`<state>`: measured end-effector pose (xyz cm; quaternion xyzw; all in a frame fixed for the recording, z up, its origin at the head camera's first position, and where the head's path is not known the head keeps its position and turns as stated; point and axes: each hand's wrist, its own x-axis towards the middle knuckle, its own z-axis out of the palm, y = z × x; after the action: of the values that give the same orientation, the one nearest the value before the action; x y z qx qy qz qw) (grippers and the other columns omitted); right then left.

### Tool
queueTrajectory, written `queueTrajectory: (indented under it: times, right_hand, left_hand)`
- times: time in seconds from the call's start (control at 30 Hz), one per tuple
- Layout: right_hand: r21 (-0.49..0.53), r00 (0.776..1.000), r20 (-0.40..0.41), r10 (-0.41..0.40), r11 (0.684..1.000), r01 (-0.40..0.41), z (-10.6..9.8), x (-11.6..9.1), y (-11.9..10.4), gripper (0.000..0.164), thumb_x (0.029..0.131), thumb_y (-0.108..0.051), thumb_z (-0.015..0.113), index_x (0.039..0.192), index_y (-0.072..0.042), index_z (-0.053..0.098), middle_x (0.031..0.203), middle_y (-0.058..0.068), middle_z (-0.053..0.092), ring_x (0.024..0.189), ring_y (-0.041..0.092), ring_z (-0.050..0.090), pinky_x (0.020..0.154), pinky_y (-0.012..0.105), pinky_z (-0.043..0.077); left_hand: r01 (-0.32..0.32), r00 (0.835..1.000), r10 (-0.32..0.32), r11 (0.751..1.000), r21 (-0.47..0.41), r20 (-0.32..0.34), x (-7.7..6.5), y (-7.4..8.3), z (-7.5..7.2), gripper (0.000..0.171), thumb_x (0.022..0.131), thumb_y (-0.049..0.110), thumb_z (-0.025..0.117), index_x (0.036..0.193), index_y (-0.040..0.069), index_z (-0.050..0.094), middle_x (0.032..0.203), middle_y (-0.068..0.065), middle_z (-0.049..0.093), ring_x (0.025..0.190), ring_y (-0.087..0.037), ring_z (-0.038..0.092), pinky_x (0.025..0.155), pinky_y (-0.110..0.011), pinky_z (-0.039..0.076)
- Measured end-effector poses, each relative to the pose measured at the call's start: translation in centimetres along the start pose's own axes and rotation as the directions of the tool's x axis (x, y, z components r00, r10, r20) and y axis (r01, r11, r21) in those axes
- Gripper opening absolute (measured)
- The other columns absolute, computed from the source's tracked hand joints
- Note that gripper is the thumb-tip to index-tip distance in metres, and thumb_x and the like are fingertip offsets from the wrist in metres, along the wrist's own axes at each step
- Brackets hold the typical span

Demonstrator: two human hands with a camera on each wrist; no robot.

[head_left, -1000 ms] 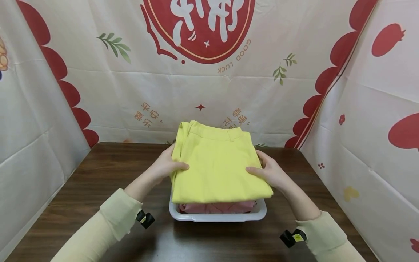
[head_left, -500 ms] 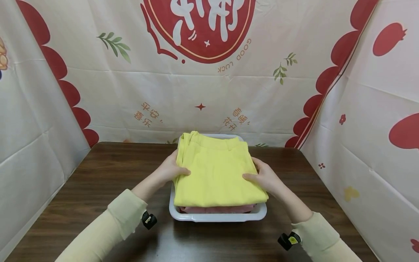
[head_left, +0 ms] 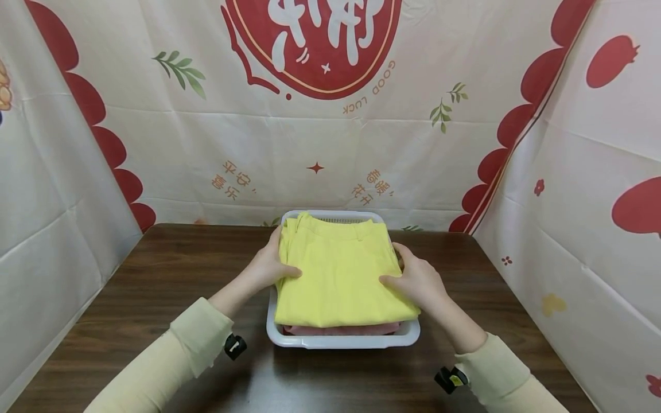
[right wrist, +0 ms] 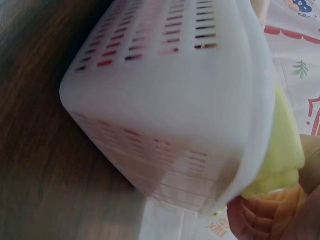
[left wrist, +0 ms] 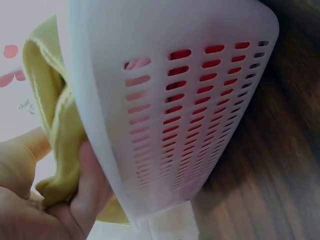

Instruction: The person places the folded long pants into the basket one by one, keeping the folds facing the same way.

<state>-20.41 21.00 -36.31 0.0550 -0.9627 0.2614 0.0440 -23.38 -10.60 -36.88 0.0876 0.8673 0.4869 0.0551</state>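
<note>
Folded yellow trousers (head_left: pixel 335 275), with a waistband and belt loop at the far end, lie over the top of a white plastic basket (head_left: pixel 343 342). My left hand (head_left: pixel 265 267) grips their left edge, thumb on top. In the left wrist view, the fingers (left wrist: pixel 90 185) curl beneath the cloth, right beside the basket's rim. On the opposite edge, my right hand (head_left: pixel 420 281) holds the trousers with its thumb above. The right wrist view shows its fingers (right wrist: pixel 255 215) bent under the fold near the rim. A pink garment (head_left: pixel 343 330) peeks out below, inside the basket.
The basket stands on a dark wooden table (head_left: pixel 155 321). Its slotted wall (left wrist: pixel 195 100) shows red and pink cloth inside. A printed white curtain (head_left: pixel 310 137) hangs behind the table and along both sides.
Both hands have lowered the yellow trousers into the basket's opening. The far rim, hidden at first, now shows behind the waistband, and less of the pink garment shows in front.
</note>
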Motion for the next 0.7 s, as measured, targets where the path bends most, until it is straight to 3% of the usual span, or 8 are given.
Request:
queueTrajectory:
  times: [0.1,0.2,0.4,0.47,0.57,0.7]
  right_hand:
    - [-0.041,1.000,0.014,0.018,0.999,-0.017,-0.2,0.0,0.0,0.078,0.078,-0.036,0.077,0.140,-0.004,0.043,0.100,0.013,0.064,0.079,0.024,0.055,0.064,0.039,0.045]
    - [-0.024,0.998,0.053,0.016,1.000,-0.014,-0.5,0.0,0.0,0.076,0.078,-0.035,0.077,0.138,0.000,0.045,0.106,0.016,0.063,0.083,0.024,0.055,0.068,0.040,0.047]
    - [-0.043,0.985,0.172,-0.005,0.999,0.013,-1.9,0.5,0.0,0.076,0.079,-0.032,0.078,0.137,0.004,0.045,0.100,0.015,0.062,0.082,0.023,0.057,0.066,0.037,0.049]
    - [-0.052,0.978,0.205,-0.032,0.998,0.043,-2.5,0.7,0.0,0.078,0.078,-0.032,0.079,0.138,0.004,0.044,0.106,0.018,0.062,0.089,0.027,0.058,0.071,0.041,0.051]
    - [-0.059,0.962,0.248,-0.114,0.989,0.133,-3.2,1.2,0.2,0.084,0.076,-0.033,0.081,0.141,0.001,0.041,0.127,0.022,0.054,0.113,0.035,0.052,0.088,0.051,0.046]
    - [-0.035,0.917,0.327,-0.227,0.967,0.251,-3.5,1.8,0.4,0.093,0.073,-0.035,0.083,0.146,-0.002,0.035,0.149,0.023,0.032,0.135,0.039,0.030,0.103,0.057,0.031]
  left_hand:
    - [-0.007,1.000,0.010,0.994,0.107,-0.029,-0.2,0.5,-0.1,0.114,0.071,0.011,0.083,0.153,0.006,0.002,0.142,-0.026,0.039,0.115,-0.031,0.049,0.094,-0.045,0.043]
    - [-0.050,0.997,0.060,0.978,0.204,-0.043,-0.4,1.1,-0.4,0.109,0.071,0.011,0.083,0.153,0.005,0.010,0.139,-0.025,0.044,0.112,-0.031,0.051,0.092,-0.044,0.044]
    - [-0.123,0.991,0.136,0.931,0.342,-0.013,-0.5,1.9,-1.7,0.095,0.073,0.014,0.082,0.149,0.003,0.026,0.124,-0.024,0.056,0.109,-0.032,0.055,0.087,-0.044,0.048]
    - [-0.135,0.990,0.136,0.914,0.383,0.024,-0.5,2.1,-2.1,0.094,0.073,0.019,0.083,0.149,0.003,0.029,0.123,-0.024,0.055,0.109,-0.032,0.054,0.087,-0.045,0.047]
    - [-0.182,0.982,0.138,0.878,0.443,0.132,-0.4,2.2,-2.5,0.093,0.074,0.029,0.083,0.148,0.006,0.032,0.134,-0.025,0.043,0.114,-0.034,0.048,0.091,-0.047,0.044]
    - [-0.273,0.942,0.120,0.816,0.509,0.314,-0.3,2.0,-2.4,0.097,0.072,0.046,0.082,0.149,0.013,0.033,0.151,-0.024,0.020,0.132,-0.041,0.029,0.100,-0.055,0.034]
